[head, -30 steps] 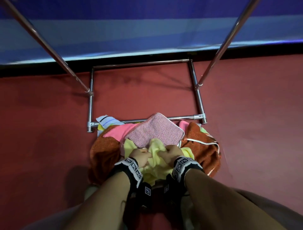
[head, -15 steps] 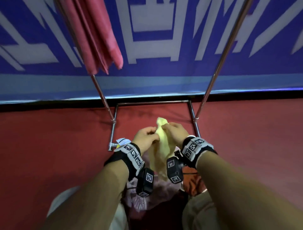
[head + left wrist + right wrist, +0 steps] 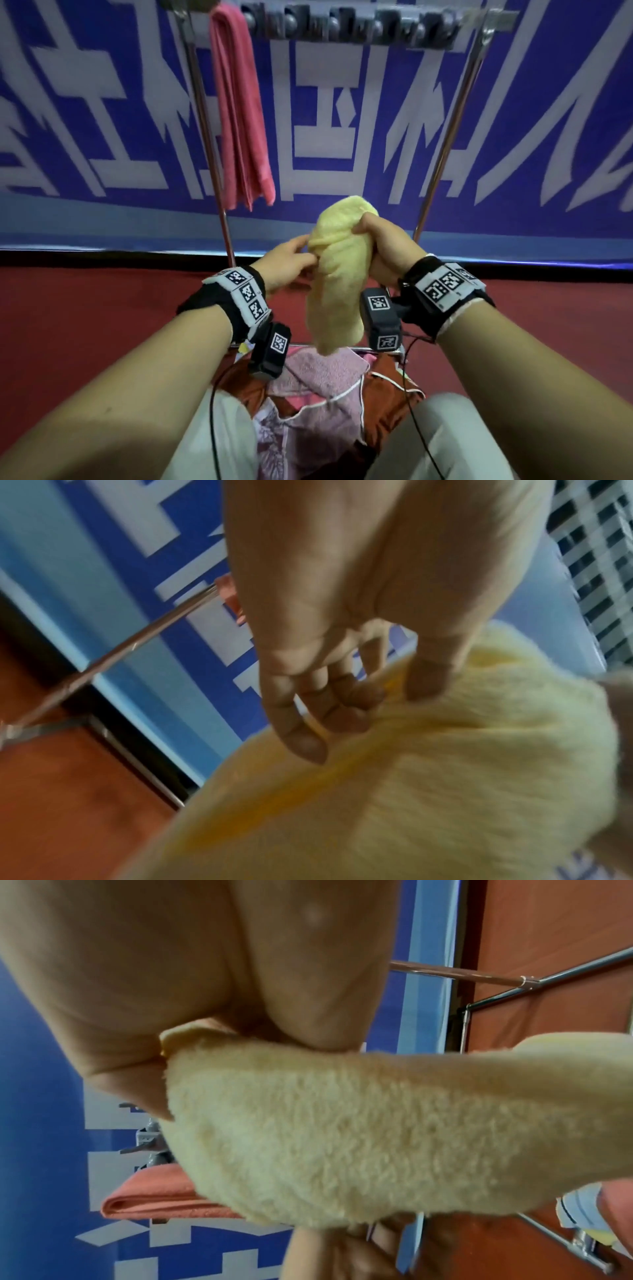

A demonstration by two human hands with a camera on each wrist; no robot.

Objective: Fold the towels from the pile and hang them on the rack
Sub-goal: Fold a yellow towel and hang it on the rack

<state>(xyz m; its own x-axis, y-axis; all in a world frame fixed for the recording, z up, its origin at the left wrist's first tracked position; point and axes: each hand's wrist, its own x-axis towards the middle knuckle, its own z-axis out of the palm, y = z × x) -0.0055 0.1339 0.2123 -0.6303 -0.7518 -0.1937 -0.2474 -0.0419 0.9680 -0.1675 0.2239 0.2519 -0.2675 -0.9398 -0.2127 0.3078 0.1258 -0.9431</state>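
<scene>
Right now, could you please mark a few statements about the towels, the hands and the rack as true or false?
1. The right hand grips the yellow towel near its top. True.
2. The yellow towel already hangs on the rack. False: both hands hold it up in front of the rack.
3. A pink towel hangs from the rack's top bar. True.
4. The left hand is empty. False: its fingers pinch the yellow towel's edge.
5. No towels are left to fold. False: the pile below the hands holds several.
</scene>
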